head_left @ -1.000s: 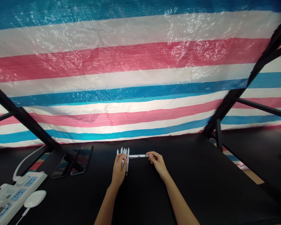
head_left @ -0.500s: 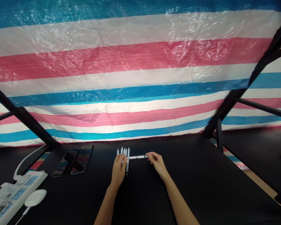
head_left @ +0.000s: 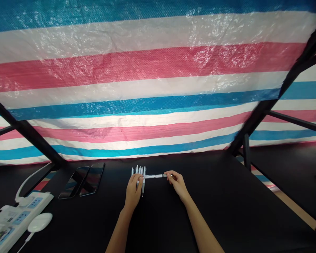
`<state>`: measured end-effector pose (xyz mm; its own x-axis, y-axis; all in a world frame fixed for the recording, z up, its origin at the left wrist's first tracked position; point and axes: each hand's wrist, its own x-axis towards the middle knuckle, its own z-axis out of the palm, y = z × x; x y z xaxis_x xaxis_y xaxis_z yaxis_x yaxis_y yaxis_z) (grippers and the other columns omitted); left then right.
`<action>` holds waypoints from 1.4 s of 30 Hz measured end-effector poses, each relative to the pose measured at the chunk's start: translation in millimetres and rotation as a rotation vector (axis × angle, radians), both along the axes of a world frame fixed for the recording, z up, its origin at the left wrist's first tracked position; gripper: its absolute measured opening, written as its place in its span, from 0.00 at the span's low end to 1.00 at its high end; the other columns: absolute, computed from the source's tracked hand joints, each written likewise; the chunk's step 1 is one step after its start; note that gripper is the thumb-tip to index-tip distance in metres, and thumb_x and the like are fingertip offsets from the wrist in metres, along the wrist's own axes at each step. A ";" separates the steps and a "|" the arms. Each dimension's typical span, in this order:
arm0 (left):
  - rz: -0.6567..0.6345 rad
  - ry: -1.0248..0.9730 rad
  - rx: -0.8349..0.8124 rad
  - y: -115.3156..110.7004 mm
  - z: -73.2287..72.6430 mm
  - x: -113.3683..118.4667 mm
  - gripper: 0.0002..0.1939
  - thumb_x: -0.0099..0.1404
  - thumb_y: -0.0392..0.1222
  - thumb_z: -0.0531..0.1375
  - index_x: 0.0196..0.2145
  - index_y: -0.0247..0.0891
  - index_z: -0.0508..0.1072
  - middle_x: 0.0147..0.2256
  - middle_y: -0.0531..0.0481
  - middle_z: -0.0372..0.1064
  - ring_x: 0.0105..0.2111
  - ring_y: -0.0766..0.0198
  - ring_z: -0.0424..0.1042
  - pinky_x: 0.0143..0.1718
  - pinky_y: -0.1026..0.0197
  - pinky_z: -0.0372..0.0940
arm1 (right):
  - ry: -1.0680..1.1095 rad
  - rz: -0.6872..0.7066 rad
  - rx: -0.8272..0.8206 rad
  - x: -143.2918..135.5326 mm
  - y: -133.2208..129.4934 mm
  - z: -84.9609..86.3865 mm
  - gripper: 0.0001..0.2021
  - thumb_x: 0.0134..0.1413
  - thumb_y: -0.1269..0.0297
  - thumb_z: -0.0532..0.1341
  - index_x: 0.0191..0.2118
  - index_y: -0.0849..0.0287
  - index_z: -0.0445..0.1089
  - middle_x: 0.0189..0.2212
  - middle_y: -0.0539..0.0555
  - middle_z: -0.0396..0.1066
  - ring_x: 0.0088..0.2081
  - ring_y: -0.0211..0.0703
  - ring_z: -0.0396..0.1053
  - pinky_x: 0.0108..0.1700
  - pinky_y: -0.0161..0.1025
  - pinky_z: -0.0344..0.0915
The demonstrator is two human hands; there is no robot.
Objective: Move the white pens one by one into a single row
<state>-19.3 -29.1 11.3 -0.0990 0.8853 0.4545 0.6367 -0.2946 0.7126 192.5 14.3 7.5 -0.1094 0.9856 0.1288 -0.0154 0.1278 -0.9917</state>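
A white pen (head_left: 155, 176) lies crosswise between my two hands, above the black table. My right hand (head_left: 177, 182) pinches its grey right end between thumb and fingertips. At the pen's other end, the fingers of my left hand (head_left: 134, 186) are closed on it. Several more white pens (head_left: 140, 170) lie side by side on the table, clickers pointing away from me. My left hand covers the middle of most of them; whether it presses on them I cannot tell. The rightmost one shows a dark tip near my left thumb.
Two dark phones (head_left: 92, 180) lie on the black table (head_left: 226, 203) to the left. Nearer on that side are a white power strip (head_left: 28, 216) with plugs and a white round charger (head_left: 40, 222) on a cable. A striped plastic sheet (head_left: 147, 77) hangs behind, between black frame bars (head_left: 268, 102).
The crosswise pen has turned a little about its length, so different dark markings face up. Both hands stay almost where they were.
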 end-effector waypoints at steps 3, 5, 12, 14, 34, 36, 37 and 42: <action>-0.006 -0.001 0.011 -0.1 -0.6 0.0 0.13 0.66 0.46 0.48 0.40 0.39 0.69 0.37 0.45 0.69 0.37 0.61 0.70 0.38 0.59 0.66 | 0.002 -0.011 -0.005 0.6 0.3 0.0 0.22 0.45 0.44 0.60 0.31 0.62 0.74 0.19 0.50 0.62 0.19 0.34 0.55 0.22 0.33 0.52; -0.025 0.003 0.020 0.1 -0.4 0.5 0.13 0.66 0.45 0.48 0.37 0.39 0.69 0.37 0.45 0.69 0.37 0.61 0.70 0.37 0.59 0.65 | -0.002 -0.014 -0.008 0.9 0.0 0.0 0.23 0.45 0.43 0.60 0.31 0.62 0.74 0.19 0.50 0.62 0.19 0.34 0.55 0.22 0.33 0.52; -0.016 0.006 -0.013 0.6 -1.1 -0.2 0.16 0.67 0.45 0.46 0.32 0.39 0.70 0.35 0.45 0.69 0.38 0.60 0.69 0.40 0.58 0.64 | -0.019 -0.001 0.009 0.0 -0.3 -1.8 0.22 0.46 0.44 0.60 0.31 0.62 0.74 0.19 0.50 0.62 0.20 0.34 0.56 0.22 0.33 0.52; 0.005 -0.007 -0.017 0.6 -2.6 -1.1 0.15 0.67 0.46 0.47 0.38 0.39 0.70 0.38 0.44 0.70 0.40 0.59 0.69 0.42 0.57 0.64 | -0.023 -0.007 0.013 0.0 -0.3 -1.4 0.22 0.47 0.44 0.60 0.31 0.62 0.74 0.19 0.50 0.62 0.20 0.34 0.55 0.22 0.33 0.52; -0.007 -0.054 0.007 2.3 0.3 -0.2 0.14 0.66 0.44 0.48 0.29 0.39 0.69 0.34 0.46 0.69 0.36 0.61 0.69 0.37 0.60 0.64 | -0.003 -0.030 0.001 -0.4 -0.2 -0.9 0.23 0.45 0.43 0.61 0.31 0.61 0.74 0.19 0.50 0.63 0.20 0.35 0.56 0.22 0.33 0.54; -0.018 -0.053 0.011 2.5 -0.4 -0.1 0.13 0.65 0.45 0.49 0.29 0.39 0.69 0.34 0.46 0.69 0.36 0.61 0.69 0.37 0.61 0.64 | 0.004 -0.036 0.002 -0.2 -0.4 0.0 0.22 0.44 0.43 0.61 0.31 0.61 0.74 0.19 0.50 0.63 0.20 0.35 0.56 0.22 0.33 0.54; -0.021 -0.053 0.015 2.5 -0.6 -0.1 0.13 0.65 0.45 0.49 0.29 0.39 0.69 0.34 0.47 0.69 0.35 0.61 0.70 0.37 0.61 0.64 | 0.006 -0.040 0.003 0.0 -0.5 0.4 0.22 0.44 0.43 0.61 0.30 0.61 0.74 0.19 0.50 0.63 0.20 0.35 0.56 0.22 0.33 0.54; 0.024 -0.069 0.044 2.8 -0.6 -2.4 0.13 0.65 0.44 0.49 0.30 0.39 0.69 0.32 0.48 0.69 0.35 0.62 0.69 0.36 0.61 0.64 | 0.011 -0.055 0.009 1.0 -1.5 2.6 0.23 0.44 0.43 0.61 0.30 0.61 0.74 0.19 0.49 0.62 0.19 0.34 0.55 0.22 0.34 0.54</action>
